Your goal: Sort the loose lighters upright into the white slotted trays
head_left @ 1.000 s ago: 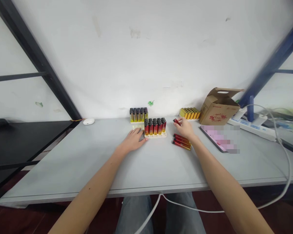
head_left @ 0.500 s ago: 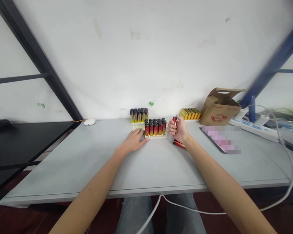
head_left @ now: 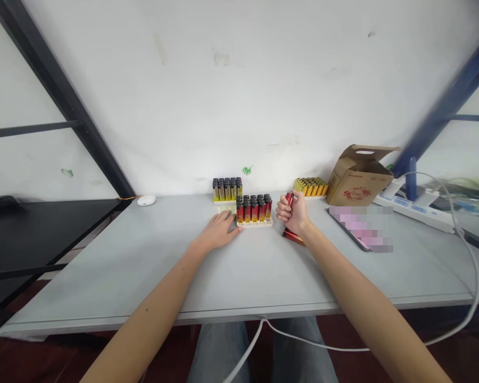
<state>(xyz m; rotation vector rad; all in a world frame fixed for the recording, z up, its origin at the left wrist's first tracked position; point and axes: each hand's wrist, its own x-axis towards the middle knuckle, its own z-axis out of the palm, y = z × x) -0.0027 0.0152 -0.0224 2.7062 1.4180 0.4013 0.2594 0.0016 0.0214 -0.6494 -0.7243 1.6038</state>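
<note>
My right hand (head_left: pixel 295 214) is closed around a red lighter (head_left: pixel 289 198), held above the table just right of a white rack (head_left: pixel 255 224). Rows of upright red-and-yellow lighters (head_left: pixel 254 210) with black tops fill most of that rack. My left hand (head_left: pixel 219 230) lies flat, fingers spread, with its thumb at the rack's left end. More red lighters (head_left: pixel 293 236) lie on the table below my right hand and are partly hidden by it.
Behind stand a rack of yellow-green and dark lighters (head_left: pixel 227 189) and a group of yellow ones (head_left: pixel 312 187). Rightward are an open cardboard box (head_left: pixel 357 183), a phone (head_left: pixel 357 229) and a power strip (head_left: pixel 419 211) with a white cable. A white case (head_left: pixel 146 200) sits at the left.
The lighter in my right hand has tilted and its top has shifted slightly right, with the fingers wrapped further round it. My left hand has stayed in place.
</note>
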